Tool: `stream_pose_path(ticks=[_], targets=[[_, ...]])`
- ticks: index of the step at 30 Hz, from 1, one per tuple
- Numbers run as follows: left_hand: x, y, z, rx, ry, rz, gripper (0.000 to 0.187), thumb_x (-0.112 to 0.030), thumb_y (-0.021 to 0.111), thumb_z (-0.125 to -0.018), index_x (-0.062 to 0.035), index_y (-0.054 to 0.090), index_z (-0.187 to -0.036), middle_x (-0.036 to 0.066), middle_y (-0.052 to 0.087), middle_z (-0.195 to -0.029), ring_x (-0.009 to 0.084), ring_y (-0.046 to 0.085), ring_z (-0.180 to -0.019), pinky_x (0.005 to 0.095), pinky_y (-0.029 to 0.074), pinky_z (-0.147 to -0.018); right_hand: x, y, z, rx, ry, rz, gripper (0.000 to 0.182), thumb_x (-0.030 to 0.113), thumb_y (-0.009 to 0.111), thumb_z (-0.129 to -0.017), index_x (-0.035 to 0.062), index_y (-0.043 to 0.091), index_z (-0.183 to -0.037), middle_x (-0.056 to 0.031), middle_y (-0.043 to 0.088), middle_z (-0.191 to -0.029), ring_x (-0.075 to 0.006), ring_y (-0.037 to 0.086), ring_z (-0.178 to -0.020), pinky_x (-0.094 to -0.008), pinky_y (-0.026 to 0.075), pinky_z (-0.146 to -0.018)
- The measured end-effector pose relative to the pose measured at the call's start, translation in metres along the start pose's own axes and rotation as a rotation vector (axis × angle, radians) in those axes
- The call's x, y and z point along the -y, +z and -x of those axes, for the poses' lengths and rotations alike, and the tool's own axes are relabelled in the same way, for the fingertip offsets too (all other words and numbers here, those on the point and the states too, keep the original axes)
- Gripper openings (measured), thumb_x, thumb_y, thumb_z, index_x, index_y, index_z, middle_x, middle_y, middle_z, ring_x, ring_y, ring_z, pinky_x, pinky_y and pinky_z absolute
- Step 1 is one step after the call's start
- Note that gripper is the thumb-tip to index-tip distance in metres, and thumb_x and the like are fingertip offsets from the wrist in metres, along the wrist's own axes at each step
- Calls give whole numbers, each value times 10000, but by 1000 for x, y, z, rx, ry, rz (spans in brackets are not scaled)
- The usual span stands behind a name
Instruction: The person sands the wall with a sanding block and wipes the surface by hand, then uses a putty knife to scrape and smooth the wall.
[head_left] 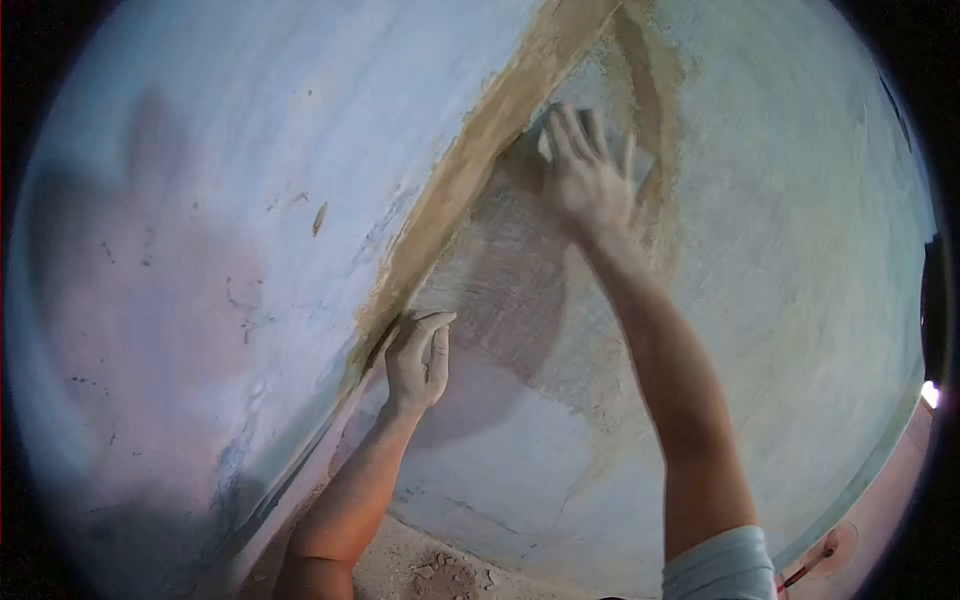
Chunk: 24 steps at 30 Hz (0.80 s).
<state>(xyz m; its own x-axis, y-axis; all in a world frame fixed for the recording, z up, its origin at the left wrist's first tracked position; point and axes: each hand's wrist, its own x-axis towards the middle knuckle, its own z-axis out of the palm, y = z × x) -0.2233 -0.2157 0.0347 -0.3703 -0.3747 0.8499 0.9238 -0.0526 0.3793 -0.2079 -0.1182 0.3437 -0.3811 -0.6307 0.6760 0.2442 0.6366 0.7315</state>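
My right hand (590,185), pale with dust, is raised high against the wall (790,230). Its fingers are spread over a flat, light-coloured piece (643,165) that shows at both sides of the hand and is pressed to the surface. Lower and to the left, my left hand (418,358) rests by the corner where two wall faces meet, its fingers bent and drawn together. Whether anything is inside it is hidden. A brown plaster band (455,190) runs diagonally up along that corner, and a second brown strip (643,75) curves down beside my right hand.
The left wall face (330,130) is bluish white with small chips and dark marks. Flakes of debris (440,575) lie on the ground at the bottom. A reddish object (815,560) stands at the lower right, beyond the wall's curved-looking edge.
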Motion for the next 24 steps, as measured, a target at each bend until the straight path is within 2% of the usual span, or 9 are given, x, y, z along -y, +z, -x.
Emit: stream_pose_path(ticks=[1, 3, 5, 10, 12, 16, 19, 22, 24], targets=[[-3, 3, 2, -31, 3, 49, 190, -20, 617, -1029, -11, 720, -1189, 158, 746, -1114, 297, 715, -1005, 381, 546, -905, 22, -7, 12, 25, 13, -52, 589, 293, 597, -1000, 117, 539, -1559, -78, 449, -1687, -294, 377, -1577, -670, 204, -1271], [-10, 7, -2, -90, 22, 150, 200, -18, 612, -1031, -6, 714, -1202, 164, 746, -1124, 291, 715, -986, 373, 552, -872, 67, 16, 71, 27, -154, -174, 557, 223, 589, -972, 81, 587, -1511, -94, 470, -1672, -308, 386, -1572, -639, 236, -1271], [-24, 5, -17, -121, 76, 187, 203, -4, 605, -1030, 10, 703, -1207, 169, 742, -1149, 253, 701, -909, 342, 551, -808, 105, -3, 109, -22, -221, -417, 462, 236, 625, -919, 12, 706, -1315, -139, 601, -1520, -330, 487, -1486, -582, 313, -1254], [-41, 0, -31, -143, 146, 213, 170, 2, 612, -1030, 8, 707, -1171, 148, 748, -1115, 201, 672, -820, 316, 544, -756, 112, 2, 160, 154, -632, -505, 501, 295, 695, -876, 34, 717, -1303, -96, 626, -1490, -299, 498, -1470, -548, 331, -1265], [-39, 0, -30, -150, 121, 207, 156, -8, 620, -1031, -1, 715, -1154, 134, 753, -1085, 184, 669, -807, 306, 539, -747, 85, -11, 128, 91, -555, -478, 497, 285, 714, -875, 42, 717, -1309, -73, 635, -1475, -283, 502, -1462, -521, 336, -1269], [-31, -3, -28, -149, 118, 192, 162, -5, 608, -1037, -11, 721, -1152, 129, 757, -1087, 175, 677, -825, 299, 537, -747, 12, 2, 49, -128, -225, -181, 570, 338, 724, -903, 93, 671, -1415, -45, 585, -1571, -302, 471, -1499, -602, 261, -1278], [-31, -5, -31, -153, 153, 148, 169, -35, 545, -1081, 16, 689, -1155, 163, 748, -1067, 195, 692, -817, 323, 563, -741, 10, -7, 24, -28, 9, 18, 545, 325, 628, -1029, 130, 572, -1535, -32, 484, -1666, -301, 392, -1568, -640, 239, -1279], [-39, -2, -32, -164, 128, 236, 164, -32, 549, -1079, 29, 685, -1148, 166, 747, -1064, 195, 691, -806, 325, 561, -749, 66, -2, 65, -33, -126, -134, 539, 277, 641, -977, 75, 617, -1475, -97, 574, -1584, -319, 450, -1530, -631, 265, -1269], [-43, -3, -37, -168, 134, 250, 164, -30, 549, -1077, 34, 685, -1143, 165, 751, -1056, 194, 692, -794, 325, 560, -746, 112, -5, 112, 3, -214, -385, 521, 233, 629, -899, 2, 684, -1362, -163, 625, -1495, -336, 482, -1486, -610, 304, -1253]])
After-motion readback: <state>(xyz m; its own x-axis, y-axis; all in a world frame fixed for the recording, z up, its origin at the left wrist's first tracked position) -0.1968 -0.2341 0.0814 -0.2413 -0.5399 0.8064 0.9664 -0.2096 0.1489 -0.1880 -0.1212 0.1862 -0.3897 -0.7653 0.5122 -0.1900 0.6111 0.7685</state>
